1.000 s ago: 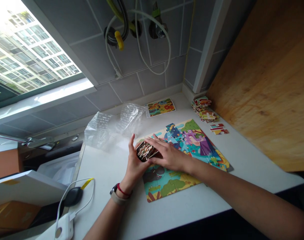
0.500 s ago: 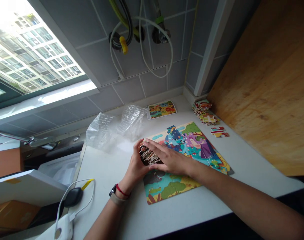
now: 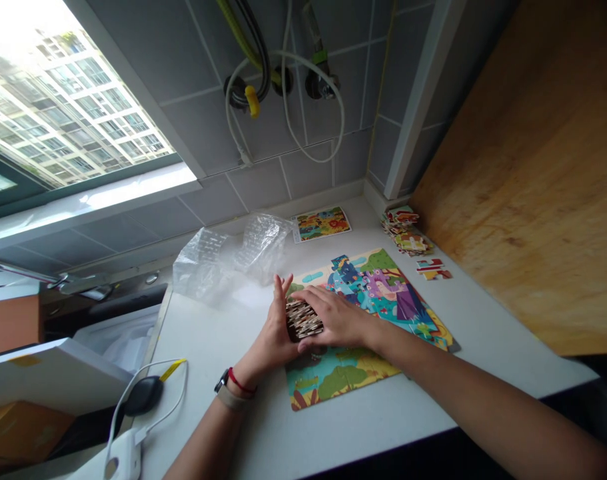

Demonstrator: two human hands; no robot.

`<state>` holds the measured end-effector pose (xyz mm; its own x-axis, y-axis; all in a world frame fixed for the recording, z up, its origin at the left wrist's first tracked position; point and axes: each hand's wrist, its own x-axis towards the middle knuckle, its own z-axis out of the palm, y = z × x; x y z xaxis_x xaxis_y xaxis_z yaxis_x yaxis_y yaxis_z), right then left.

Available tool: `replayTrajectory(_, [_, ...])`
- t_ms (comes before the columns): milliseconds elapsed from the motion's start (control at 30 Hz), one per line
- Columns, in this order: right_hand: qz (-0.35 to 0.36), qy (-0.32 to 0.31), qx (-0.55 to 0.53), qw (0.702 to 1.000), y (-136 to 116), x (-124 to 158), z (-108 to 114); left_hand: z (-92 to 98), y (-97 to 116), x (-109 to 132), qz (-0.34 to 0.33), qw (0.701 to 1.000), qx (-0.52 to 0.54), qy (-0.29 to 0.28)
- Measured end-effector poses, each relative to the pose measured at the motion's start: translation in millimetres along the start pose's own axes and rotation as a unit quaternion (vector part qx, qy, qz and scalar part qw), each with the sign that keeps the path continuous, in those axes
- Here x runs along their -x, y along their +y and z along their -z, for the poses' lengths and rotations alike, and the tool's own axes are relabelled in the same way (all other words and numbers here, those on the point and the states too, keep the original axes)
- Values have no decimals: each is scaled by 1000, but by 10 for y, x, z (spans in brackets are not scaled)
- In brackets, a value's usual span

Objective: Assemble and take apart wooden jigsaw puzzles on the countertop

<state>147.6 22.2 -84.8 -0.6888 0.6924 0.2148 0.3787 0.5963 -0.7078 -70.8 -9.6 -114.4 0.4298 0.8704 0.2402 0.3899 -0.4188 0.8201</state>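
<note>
Left hand [image 3: 269, 343] and right hand [image 3: 337, 319] grasping stack of jigsaw pieces [image 3: 303, 319] between them, stack held at left edge of jigsaw puzzle [image 3: 340, 375], above white worktop [image 3: 218, 407]

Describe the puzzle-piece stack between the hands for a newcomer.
On the white counter, find the colourful jigsaw puzzle. At its left edge, the left hand and right hand press together a small stack of puzzle pieces, cut edges showing. Unlike the loose pile by the wooden panel, it alone is held.
</note>
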Motion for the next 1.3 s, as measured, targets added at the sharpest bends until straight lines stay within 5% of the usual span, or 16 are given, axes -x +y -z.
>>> replayTrajectory(200, [46, 9, 23, 999, 66, -66, -35, 123, 116, -17, 16, 993, 81, -89])
replayTrajectory(467, [62, 0, 69, 996, 44, -137, -26, -66, 209, -53, 45, 991, 113, 63])
replayTrajectory(600, [51, 5, 52, 997, 34, -91, 33, 121, 396, -258, 56, 985, -3, 163])
replayTrajectory(733, [49, 24, 10, 998, 33, -58, 107, 460, 438, -674, 14, 956, -210, 206])
replayTrajectory(967, [27, 64, -51, 996, 14, -27, 220, 694, 167, -1188, 130, 904, -379, 147])
replayTrajectory(1100, [-11, 128, -156, 979, -13, -26, 287, 715, 168, -1044, 110, 912, -366, 149])
replayTrajectory(1300, [-69, 240, -321, 914, 45, -57, 399, 761, 255, -437, 71, 939, -300, 154])
